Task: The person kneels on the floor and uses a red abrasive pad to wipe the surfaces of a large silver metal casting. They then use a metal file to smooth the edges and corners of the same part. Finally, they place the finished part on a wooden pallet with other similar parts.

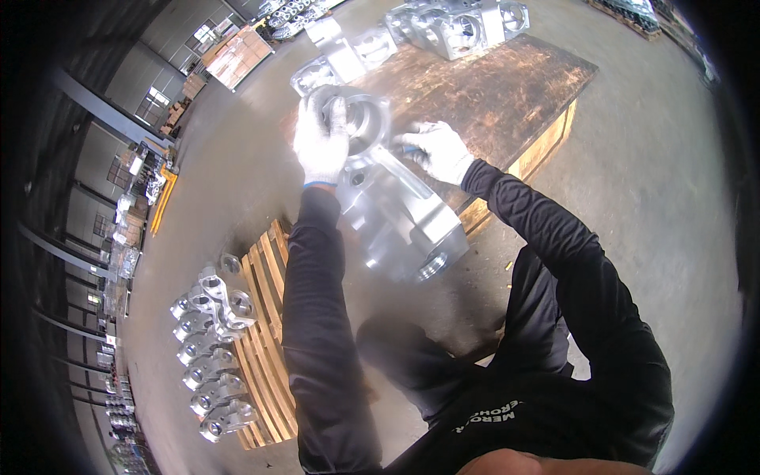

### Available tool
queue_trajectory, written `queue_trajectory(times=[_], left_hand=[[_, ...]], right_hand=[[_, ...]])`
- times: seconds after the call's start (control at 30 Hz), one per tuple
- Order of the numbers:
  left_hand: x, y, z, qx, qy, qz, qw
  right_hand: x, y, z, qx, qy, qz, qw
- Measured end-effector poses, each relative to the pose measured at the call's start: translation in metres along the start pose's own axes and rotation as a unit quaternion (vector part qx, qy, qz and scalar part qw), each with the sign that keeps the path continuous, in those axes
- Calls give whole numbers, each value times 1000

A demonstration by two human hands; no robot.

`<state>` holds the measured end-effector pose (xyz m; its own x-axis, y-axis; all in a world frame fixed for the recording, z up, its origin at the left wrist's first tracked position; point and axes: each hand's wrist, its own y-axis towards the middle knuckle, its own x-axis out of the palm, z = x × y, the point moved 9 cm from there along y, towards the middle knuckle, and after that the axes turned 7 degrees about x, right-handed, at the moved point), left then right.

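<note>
A large silvery machined metal casting [405,199], with a round ring at its far end and a blocky body at its near end, lies tilted along the near left edge of the wooden worktable. My left hand [322,136], in a white glove, grips the left side of the ring, its thumb on the near face. To the right of the ring is my right hand [442,150], also gloved in white, fingers pinched around a small blue object [409,149] close to the casting. Most of that blue object is hidden by the fingers.
The brown worktable [507,83] carries more metal castings [463,32] along its far side. At lower left, a slatted wooden pallet [265,356] stands beside several castings [212,356]. Cardboard boxes [237,57] and a yellow pallet jack [165,198] are farther off.
</note>
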<state>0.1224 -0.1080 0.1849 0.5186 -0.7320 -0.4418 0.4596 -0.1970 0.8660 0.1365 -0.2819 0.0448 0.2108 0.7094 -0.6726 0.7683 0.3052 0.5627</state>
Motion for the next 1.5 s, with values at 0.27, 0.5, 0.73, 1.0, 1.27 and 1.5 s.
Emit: queue_trajectory(times=[0.27, 0.5, 0.73, 1.0, 1.27, 1.5], left_hand=[[1, -1, -3, 6, -8, 6, 1000], [1, 0, -3, 7, 14, -1, 1000], [3, -1, -6, -6, 14, -4, 1000], [2, -1, -3, -17, 68, -26, 997], [-1, -9, 20, -80, 68, -48, 993], [49, -77, 136, 166, 95, -129, 973]], right_hand=[[22, 0, 15, 21, 43, -13, 999], [12, -15, 8, -30, -35, -14, 999], [-12, -69, -2, -54, 40, 23, 997], [-31, -117, 11, 13, 255, 11, 967], [-35, -162, 0, -24, -65, -77, 995], [-48, -190, 1, -80, -110, 26, 990]])
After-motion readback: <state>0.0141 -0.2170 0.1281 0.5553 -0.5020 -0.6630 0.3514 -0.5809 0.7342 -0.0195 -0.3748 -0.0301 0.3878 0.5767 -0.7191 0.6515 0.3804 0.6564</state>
